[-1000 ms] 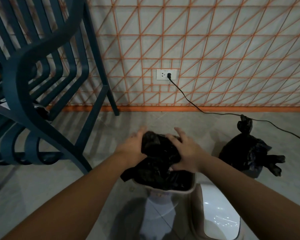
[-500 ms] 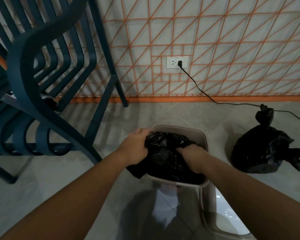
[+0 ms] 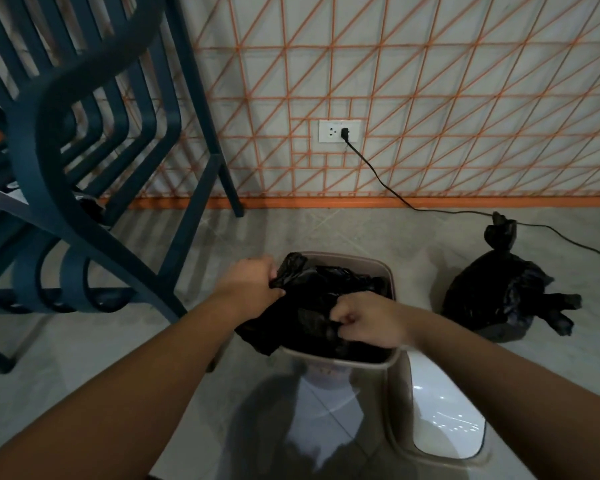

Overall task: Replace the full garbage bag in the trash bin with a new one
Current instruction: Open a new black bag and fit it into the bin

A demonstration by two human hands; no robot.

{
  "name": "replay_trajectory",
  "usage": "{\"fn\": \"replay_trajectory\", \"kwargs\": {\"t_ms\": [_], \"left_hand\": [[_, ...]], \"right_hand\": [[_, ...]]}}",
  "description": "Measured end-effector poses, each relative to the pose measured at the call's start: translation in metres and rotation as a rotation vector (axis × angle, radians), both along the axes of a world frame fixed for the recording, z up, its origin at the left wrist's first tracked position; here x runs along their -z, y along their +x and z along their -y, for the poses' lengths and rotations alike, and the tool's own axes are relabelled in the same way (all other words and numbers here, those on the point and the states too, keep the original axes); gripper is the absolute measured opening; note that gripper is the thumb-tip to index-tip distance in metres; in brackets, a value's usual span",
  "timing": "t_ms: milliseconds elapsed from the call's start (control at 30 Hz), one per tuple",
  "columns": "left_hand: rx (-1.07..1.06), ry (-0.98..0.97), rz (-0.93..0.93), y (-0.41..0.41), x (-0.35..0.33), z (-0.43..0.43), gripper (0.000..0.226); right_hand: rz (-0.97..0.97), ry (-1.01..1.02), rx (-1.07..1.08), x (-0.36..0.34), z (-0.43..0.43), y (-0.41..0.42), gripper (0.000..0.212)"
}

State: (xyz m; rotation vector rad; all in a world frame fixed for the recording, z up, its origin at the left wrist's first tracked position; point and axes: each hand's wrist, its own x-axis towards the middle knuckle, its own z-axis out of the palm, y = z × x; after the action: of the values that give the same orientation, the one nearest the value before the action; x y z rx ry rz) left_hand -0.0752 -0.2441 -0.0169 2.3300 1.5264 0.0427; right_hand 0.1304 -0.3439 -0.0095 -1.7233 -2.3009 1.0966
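head view: the new bag (image 3: pixel 312 306) sits bunched over the trash bin (image 3: pixel 336 362) mouth, left hand (image 3: pixel 253 282) gripping its far-left edge, right hand (image 3: pixel 364 320) pinching its nearer middle.

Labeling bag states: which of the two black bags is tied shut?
The floor bag, right of the bin, knotted at its top. The bin bag is loose, unknotted.

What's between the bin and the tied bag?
Nothing: only bare floor separates the trash bin from the tied bag, per the head view.
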Motion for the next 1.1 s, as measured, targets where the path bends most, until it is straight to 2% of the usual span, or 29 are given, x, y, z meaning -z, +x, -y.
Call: {"fn": "replay_trajectory", "kwargs": {"t_ms": [67, 100, 133, 233, 267, 300, 333, 400, 433, 500, 600, 667, 733, 767, 833, 933, 1000, 1100], "left_hand": [[-0.023, -0.002, 0.013, -0.007, 0.000, -0.003, 0.021], [-0.030, 0.022, 0.028, -0.010, -0.001, -0.005, 0.017], [-0.043, 0.051, 0.047, -0.012, -0.002, -0.008, 0.014], [-0.128, 0.109, 0.046, -0.018, -0.007, -0.015, 0.010], [-0.159, 0.119, 0.033, -0.021, -0.008, -0.017, 0.009], [-0.186, 0.126, 0.020, -0.024, -0.009, -0.018, 0.008], [-0.207, 0.127, 0.009, -0.028, -0.009, -0.019, 0.008], [-0.229, 0.118, 0.012, -0.032, -0.009, -0.019, 0.013], [-0.229, 0.117, 0.027, -0.033, -0.009, -0.018, 0.021], [-0.210, 0.165, 0.093, -0.028, -0.009, -0.013, 0.040], [-0.081, 0.317, 0.177, -0.009, -0.014, -0.004, 0.056], [0.047, 0.282, 0.070, 0.004, -0.013, 0.001, 0.077], [0.105, 0.192, -0.105, 0.012, -0.009, 0.005, 0.093], [0.109, 0.170, -0.172, 0.015, -0.008, 0.007, 0.095], [0.104, 0.163, -0.269, 0.018, -0.007, 0.008, 0.085], [0.102, 0.178, -0.338, 0.018, -0.011, 0.008, 0.052], [0.088, 0.212, -0.330, 0.014, -0.011, 0.007, 0.045], [0.095, 0.244, -0.257, 0.009, -0.010, 0.003, 0.027]], "right_hand": [[-0.133, -0.146, 0.070, -0.020, 0.003, 0.016, 0.015], [-0.134, -0.219, 0.076, -0.027, 0.004, 0.024, 0.022], [-0.055, -0.291, 0.053, -0.032, 0.007, 0.030, 0.025], [0.469, -0.455, -0.124, -0.030, 0.017, 0.045, 0.015], [0.669, -0.467, -0.178, -0.025, 0.023, 0.050, 0.022], [0.833, -0.473, -0.184, -0.019, 0.028, 0.056, 0.038], [0.936, -0.487, -0.161, -0.014, 0.031, 0.061, 0.048], [1.021, -0.490, -0.134, -0.007, 0.036, 0.070, 0.053], [1.013, -0.474, -0.102, -0.005, 0.036, 0.073, 0.052], [0.902, -0.319, 0.031, -0.006, 0.033, 0.076, 0.041], [0.578, 0.164, 0.276, -0.008, 0.024, 0.072, 0.015], [0.339, 0.361, 0.361, -0.007, 0.015, 0.061, 0.008], [0.191, 0.368, 0.328, -0.007, 0.005, 0.046, 0.023], [0.144, 0.341, 0.283, -0.004, 0.002, 0.039, 0.033], [0.172, 0.267, 0.171, 0.004, -0.003, 0.028, 0.054], [0.536, 0.139, 0.052, 0.017, -0.004, 0.027, 0.080], [0.677, 0.099, 0.011, 0.023, -0.005, 0.028, 0.078], [0.611, 0.175, 0.025, 0.027, -0.006, 0.035, 0.052]]}}
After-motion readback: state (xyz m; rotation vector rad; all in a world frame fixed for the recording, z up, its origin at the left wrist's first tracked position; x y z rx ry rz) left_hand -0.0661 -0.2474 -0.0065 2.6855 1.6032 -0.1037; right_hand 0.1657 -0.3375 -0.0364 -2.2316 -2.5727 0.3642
